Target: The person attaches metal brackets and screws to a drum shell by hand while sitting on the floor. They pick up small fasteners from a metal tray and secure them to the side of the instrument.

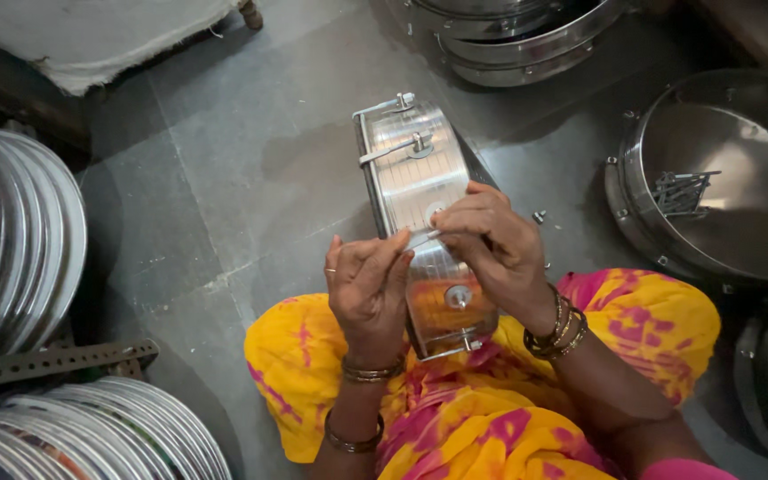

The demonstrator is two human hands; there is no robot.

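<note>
Both forearms rise from the lap, wrists ringed with bangles. The left hand (368,283) stands upright, palm turned inward, fingers (393,258) curled toward the right — thumb and forefinger pinched together. The right hand (488,244) arches over from the other side, knuckles up, its fingertips meeting the left's.

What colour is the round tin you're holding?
Shiny silver metal tin, with ribbed sides; clearest in the head view.
</note>
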